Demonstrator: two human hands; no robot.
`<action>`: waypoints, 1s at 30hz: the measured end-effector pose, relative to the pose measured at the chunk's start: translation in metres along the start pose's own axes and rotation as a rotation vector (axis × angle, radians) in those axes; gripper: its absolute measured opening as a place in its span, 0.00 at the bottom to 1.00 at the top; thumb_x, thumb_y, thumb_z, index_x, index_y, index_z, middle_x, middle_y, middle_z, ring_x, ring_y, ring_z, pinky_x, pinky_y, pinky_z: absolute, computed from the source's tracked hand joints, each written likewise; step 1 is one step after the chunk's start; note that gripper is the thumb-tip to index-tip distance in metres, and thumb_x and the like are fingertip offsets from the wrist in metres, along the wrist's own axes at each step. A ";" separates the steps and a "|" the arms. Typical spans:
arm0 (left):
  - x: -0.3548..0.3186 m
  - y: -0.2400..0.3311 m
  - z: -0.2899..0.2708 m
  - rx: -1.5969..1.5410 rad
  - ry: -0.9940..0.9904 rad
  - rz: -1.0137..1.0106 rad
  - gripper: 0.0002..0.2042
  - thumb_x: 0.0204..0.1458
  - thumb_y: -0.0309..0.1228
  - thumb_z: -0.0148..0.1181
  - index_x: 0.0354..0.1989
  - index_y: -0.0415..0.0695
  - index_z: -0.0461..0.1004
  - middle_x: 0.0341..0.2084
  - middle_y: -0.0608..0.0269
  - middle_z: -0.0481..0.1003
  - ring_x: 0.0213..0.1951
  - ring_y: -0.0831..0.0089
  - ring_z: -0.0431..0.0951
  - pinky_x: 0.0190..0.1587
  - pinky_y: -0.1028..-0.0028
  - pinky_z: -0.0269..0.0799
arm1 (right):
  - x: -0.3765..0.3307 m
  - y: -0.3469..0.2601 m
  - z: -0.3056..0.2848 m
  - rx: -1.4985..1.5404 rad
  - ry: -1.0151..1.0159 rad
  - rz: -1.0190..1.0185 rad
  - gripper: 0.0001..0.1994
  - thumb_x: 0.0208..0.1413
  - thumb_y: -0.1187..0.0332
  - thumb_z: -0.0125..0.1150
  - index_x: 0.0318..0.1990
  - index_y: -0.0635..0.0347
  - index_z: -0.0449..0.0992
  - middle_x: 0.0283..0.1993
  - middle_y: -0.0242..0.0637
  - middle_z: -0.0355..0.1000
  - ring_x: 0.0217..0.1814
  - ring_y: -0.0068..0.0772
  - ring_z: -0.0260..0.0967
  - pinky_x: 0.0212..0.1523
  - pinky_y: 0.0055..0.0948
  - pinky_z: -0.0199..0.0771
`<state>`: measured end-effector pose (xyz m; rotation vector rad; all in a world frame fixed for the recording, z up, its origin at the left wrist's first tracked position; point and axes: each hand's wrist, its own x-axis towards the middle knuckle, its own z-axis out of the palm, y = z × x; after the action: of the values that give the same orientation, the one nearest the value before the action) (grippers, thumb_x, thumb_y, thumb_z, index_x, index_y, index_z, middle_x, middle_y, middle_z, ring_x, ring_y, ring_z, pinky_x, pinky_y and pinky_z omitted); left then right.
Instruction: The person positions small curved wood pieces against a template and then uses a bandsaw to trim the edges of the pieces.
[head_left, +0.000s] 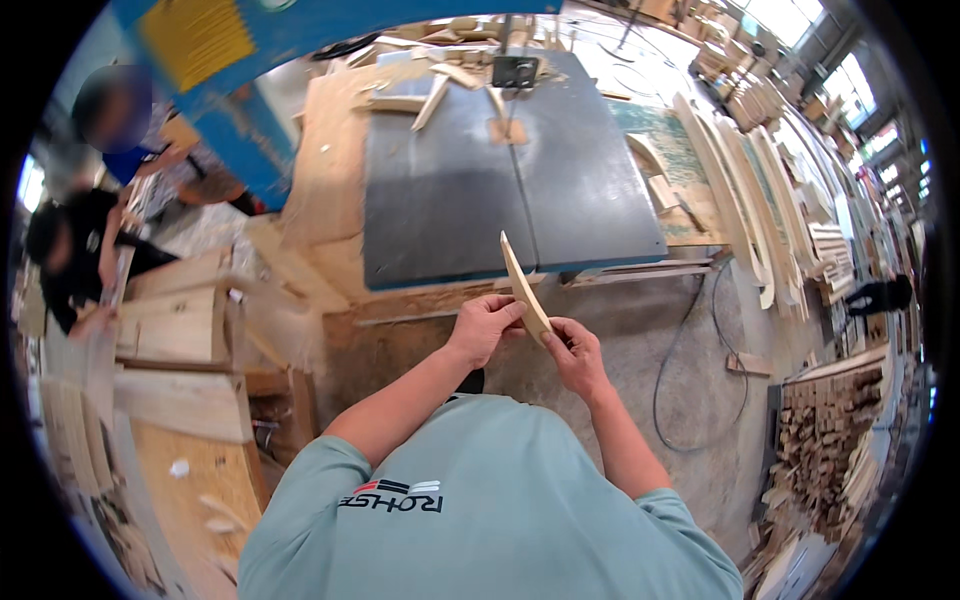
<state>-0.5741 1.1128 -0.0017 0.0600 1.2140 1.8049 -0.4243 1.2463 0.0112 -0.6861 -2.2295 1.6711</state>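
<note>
I hold a thin curved strip of pale wood upright in front of my chest, its tip pointing toward the dark saw table. My left hand pinches its lower part from the left. My right hand grips its bottom end from the right. The band-saw blade and guide stand at the far end of the table, well beyond the strip. Small wood offcuts lie on the table's far side.
Long curved wooden pieces lean in a row at the right. Stacked wood scraps sit at lower right, boards at the left. A cable loops on the concrete floor. Two other people work at far left.
</note>
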 end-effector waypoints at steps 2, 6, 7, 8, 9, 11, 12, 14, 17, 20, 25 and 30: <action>0.035 0.000 0.023 0.006 -0.021 -0.091 0.12 0.61 0.31 0.62 0.47 0.35 0.78 0.38 0.61 0.80 0.37 0.76 0.81 0.38 0.77 0.81 | 0.027 0.001 -0.019 -0.133 0.125 -0.115 0.10 0.60 0.73 0.65 0.47 0.64 0.79 0.36 0.32 0.75 0.34 0.20 0.69 0.34 0.23 0.71; 0.099 0.027 0.055 0.250 -0.059 -0.131 0.13 0.58 0.33 0.66 0.42 0.34 0.79 0.33 0.62 0.79 0.33 0.77 0.79 0.34 0.79 0.80 | 0.100 0.006 -0.048 -0.299 0.219 -0.222 0.09 0.56 0.72 0.67 0.43 0.64 0.81 0.34 0.38 0.75 0.32 0.29 0.70 0.34 0.28 0.71; 0.116 0.034 0.056 0.286 -0.035 -0.133 0.13 0.58 0.33 0.67 0.41 0.34 0.79 0.32 0.62 0.79 0.32 0.77 0.79 0.34 0.78 0.80 | 0.121 0.005 -0.050 -0.304 0.211 -0.220 0.09 0.56 0.72 0.67 0.43 0.64 0.81 0.34 0.40 0.75 0.33 0.33 0.71 0.35 0.30 0.72; 0.132 0.040 0.057 0.320 -0.010 -0.152 0.13 0.57 0.34 0.67 0.40 0.34 0.79 0.32 0.62 0.79 0.31 0.78 0.79 0.33 0.78 0.80 | 0.132 0.006 -0.052 -0.308 0.200 -0.201 0.09 0.55 0.71 0.68 0.42 0.64 0.81 0.34 0.41 0.76 0.34 0.36 0.73 0.36 0.32 0.73; 0.145 0.042 0.058 0.352 0.018 -0.170 0.13 0.57 0.34 0.68 0.39 0.34 0.80 0.31 0.62 0.79 0.30 0.78 0.79 0.32 0.78 0.80 | 0.144 0.008 -0.055 -0.313 0.185 -0.163 0.09 0.55 0.71 0.68 0.42 0.64 0.81 0.34 0.41 0.76 0.34 0.37 0.73 0.37 0.32 0.73; 0.170 0.052 0.061 0.293 0.063 -0.152 0.14 0.56 0.35 0.69 0.36 0.33 0.80 0.29 0.62 0.78 0.28 0.78 0.78 0.31 0.77 0.80 | 0.181 0.009 -0.055 -0.303 0.168 -0.134 0.09 0.55 0.71 0.67 0.42 0.64 0.81 0.34 0.42 0.76 0.35 0.37 0.74 0.37 0.33 0.74; 0.180 0.057 0.062 0.306 0.096 -0.164 0.14 0.55 0.36 0.69 0.36 0.33 0.80 0.29 0.61 0.78 0.27 0.78 0.78 0.31 0.77 0.80 | 0.195 0.011 -0.054 -0.274 0.160 -0.143 0.08 0.55 0.71 0.67 0.42 0.63 0.81 0.34 0.42 0.76 0.34 0.38 0.74 0.37 0.33 0.74; 0.196 0.059 0.063 0.300 0.157 -0.180 0.15 0.54 0.36 0.70 0.36 0.33 0.80 0.29 0.60 0.79 0.28 0.77 0.79 0.32 0.77 0.80 | 0.221 0.018 -0.058 -0.295 0.108 -0.176 0.09 0.56 0.70 0.67 0.42 0.63 0.81 0.34 0.42 0.76 0.34 0.39 0.74 0.36 0.34 0.74; 0.217 0.064 0.063 0.268 0.217 -0.161 0.17 0.53 0.37 0.71 0.37 0.33 0.79 0.30 0.59 0.79 0.28 0.76 0.80 0.32 0.77 0.81 | 0.250 0.029 -0.063 -0.300 0.015 -0.210 0.09 0.56 0.69 0.67 0.41 0.63 0.82 0.34 0.42 0.76 0.33 0.39 0.74 0.36 0.34 0.75; 0.222 0.065 0.073 0.268 0.338 -0.160 0.17 0.53 0.38 0.71 0.37 0.32 0.79 0.30 0.58 0.80 0.28 0.75 0.81 0.32 0.77 0.81 | 0.272 0.033 -0.068 -0.286 -0.077 -0.207 0.09 0.57 0.67 0.67 0.41 0.63 0.82 0.34 0.42 0.76 0.33 0.40 0.74 0.36 0.35 0.75; 0.226 0.059 0.080 0.258 0.491 -0.069 0.18 0.53 0.37 0.71 0.37 0.30 0.80 0.29 0.57 0.81 0.27 0.75 0.81 0.31 0.77 0.81 | 0.291 0.034 -0.076 -0.297 -0.200 -0.236 0.10 0.58 0.65 0.67 0.41 0.62 0.83 0.33 0.44 0.76 0.34 0.43 0.75 0.36 0.37 0.75; 0.228 0.064 0.086 0.329 0.543 -0.040 0.19 0.52 0.37 0.72 0.36 0.29 0.80 0.28 0.56 0.81 0.27 0.75 0.81 0.31 0.77 0.80 | 0.301 0.031 -0.081 -0.293 -0.249 -0.261 0.10 0.59 0.65 0.66 0.42 0.63 0.83 0.33 0.44 0.76 0.34 0.41 0.73 0.36 0.35 0.74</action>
<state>-0.7032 1.3289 -0.0068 -0.2825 1.8729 1.6170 -0.6348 1.4765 -0.0140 -0.2383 -2.6371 1.3825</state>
